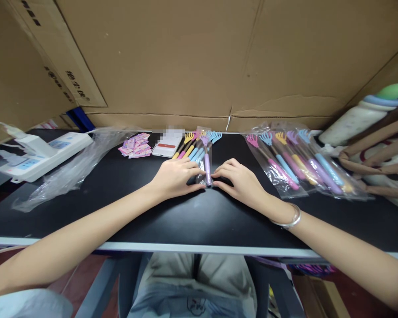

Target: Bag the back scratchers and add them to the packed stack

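A purple back scratcher (207, 164) lies in a clear plastic bag (200, 178) at the middle of the desk, its claw end pointing away from me. My left hand (175, 177) pinches the bag's near end from the left, thumb and fingers close together. From the other side my right hand (240, 182) pinches the same end, by the handle's tip. Just beyond my left hand lie several loose back scratchers (187, 145) with yellow, pink and blue grips. Part of that pile is hidden behind the hand and the bag.
Bagged back scratchers (295, 161) lie in a row at the right. Pink printed cards (137, 145) and a phone (167, 143) are at the back left. Further left are empty plastic bags (76, 163) and a power strip (49, 154). A bottle (358, 117) stands far right; cardboard (172, 57) walls the back.
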Action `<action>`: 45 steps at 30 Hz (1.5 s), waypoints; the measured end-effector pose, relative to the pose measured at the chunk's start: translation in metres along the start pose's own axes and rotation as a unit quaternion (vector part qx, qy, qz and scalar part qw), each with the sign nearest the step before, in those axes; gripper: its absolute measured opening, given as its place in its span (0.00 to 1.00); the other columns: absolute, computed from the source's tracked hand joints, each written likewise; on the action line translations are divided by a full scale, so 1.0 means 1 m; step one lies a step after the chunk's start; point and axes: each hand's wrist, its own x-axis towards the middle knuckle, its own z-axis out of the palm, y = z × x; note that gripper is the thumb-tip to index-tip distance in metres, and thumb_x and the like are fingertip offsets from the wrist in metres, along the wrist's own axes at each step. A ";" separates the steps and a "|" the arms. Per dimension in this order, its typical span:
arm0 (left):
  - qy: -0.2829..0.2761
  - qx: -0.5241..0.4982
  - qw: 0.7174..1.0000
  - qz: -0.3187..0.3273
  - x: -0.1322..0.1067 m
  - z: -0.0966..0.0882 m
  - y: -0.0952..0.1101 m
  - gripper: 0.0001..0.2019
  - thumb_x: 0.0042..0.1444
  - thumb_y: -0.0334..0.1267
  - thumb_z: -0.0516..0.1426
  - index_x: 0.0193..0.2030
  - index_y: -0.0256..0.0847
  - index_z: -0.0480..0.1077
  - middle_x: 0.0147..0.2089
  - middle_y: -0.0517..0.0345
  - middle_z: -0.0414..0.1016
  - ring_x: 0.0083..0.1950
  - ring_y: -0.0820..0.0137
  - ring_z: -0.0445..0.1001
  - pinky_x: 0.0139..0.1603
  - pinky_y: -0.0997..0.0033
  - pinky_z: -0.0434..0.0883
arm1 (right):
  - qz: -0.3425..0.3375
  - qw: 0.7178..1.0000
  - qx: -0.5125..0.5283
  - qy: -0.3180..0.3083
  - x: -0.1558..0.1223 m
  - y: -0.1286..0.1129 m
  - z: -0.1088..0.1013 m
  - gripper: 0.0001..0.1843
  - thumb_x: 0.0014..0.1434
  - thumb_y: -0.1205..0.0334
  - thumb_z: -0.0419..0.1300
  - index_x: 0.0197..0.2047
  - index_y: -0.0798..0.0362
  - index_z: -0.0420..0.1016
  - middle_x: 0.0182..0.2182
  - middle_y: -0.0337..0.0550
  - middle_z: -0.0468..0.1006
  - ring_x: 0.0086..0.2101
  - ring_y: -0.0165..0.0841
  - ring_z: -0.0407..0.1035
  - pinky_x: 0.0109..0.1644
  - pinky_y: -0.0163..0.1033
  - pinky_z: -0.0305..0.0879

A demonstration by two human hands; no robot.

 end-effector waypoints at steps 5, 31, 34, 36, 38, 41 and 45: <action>-0.008 0.001 1.000 0.001 0.001 -0.002 0.001 0.15 0.58 0.53 0.55 0.41 0.46 0.76 0.38 0.61 0.78 0.39 0.71 0.75 0.34 0.72 0.64 | -0.019 0.999 -0.036 -0.008 0.000 -0.002 -0.004 0.14 0.63 0.55 0.55 0.42 0.54 0.77 0.38 0.46 0.78 0.43 0.37 0.65 0.44 0.42 0.63; -0.119 0.013 0.990 0.077 0.000 -0.013 -0.006 0.13 0.62 0.43 0.54 0.48 0.44 0.74 0.47 0.58 0.76 0.45 0.70 0.75 0.38 0.74 0.67 | -0.119 0.944 -0.307 -0.031 -0.006 -0.025 0.000 0.09 0.58 0.76 0.54 0.35 0.58 0.74 0.28 0.47 0.72 0.31 0.37 0.61 0.33 0.41 0.48; -0.113 0.014 0.991 0.074 0.000 -0.011 -0.005 0.13 0.62 0.44 0.53 0.48 0.43 0.74 0.46 0.57 0.76 0.44 0.70 0.75 0.37 0.74 0.66 | -0.117 0.946 -0.301 -0.036 -0.006 -0.025 0.000 0.09 0.59 0.76 0.54 0.34 0.58 0.74 0.28 0.47 0.72 0.30 0.37 0.60 0.32 0.42 0.47; -0.101 0.015 0.993 0.065 0.000 -0.009 -0.003 0.14 0.62 0.45 0.53 0.47 0.43 0.74 0.45 0.57 0.76 0.44 0.70 0.75 0.37 0.74 0.65 | -0.115 0.946 -0.300 -0.029 -0.006 -0.023 0.000 0.08 0.60 0.74 0.54 0.33 0.57 0.73 0.27 0.46 0.72 0.30 0.36 0.60 0.32 0.41 0.46; -0.087 0.022 0.995 0.052 0.000 -0.008 0.000 0.16 0.61 0.49 0.54 0.47 0.43 0.74 0.43 0.57 0.77 0.44 0.69 0.75 0.36 0.72 0.64 | -0.111 0.947 -0.301 -0.015 -0.006 -0.021 0.000 0.09 0.61 0.72 0.54 0.32 0.56 0.73 0.27 0.45 0.72 0.30 0.36 0.60 0.33 0.41 0.46; -0.067 0.041 0.996 0.039 0.001 -0.008 0.004 0.18 0.59 0.53 0.54 0.45 0.43 0.75 0.40 0.57 0.77 0.43 0.66 0.74 0.36 0.69 0.64 | -0.110 0.949 -0.295 0.003 -0.006 -0.018 -0.001 0.10 0.62 0.70 0.53 0.31 0.55 0.73 0.26 0.44 0.72 0.30 0.35 0.60 0.34 0.41 0.46; -0.038 0.064 0.997 0.035 0.001 -0.007 0.008 0.18 0.57 0.54 0.55 0.43 0.42 0.75 0.37 0.56 0.76 0.41 0.65 0.73 0.40 0.66 0.64 | -0.103 0.956 -0.274 0.015 -0.005 -0.018 -0.002 0.11 0.62 0.71 0.53 0.29 0.54 0.72 0.24 0.43 0.71 0.31 0.35 0.60 0.34 0.41 0.46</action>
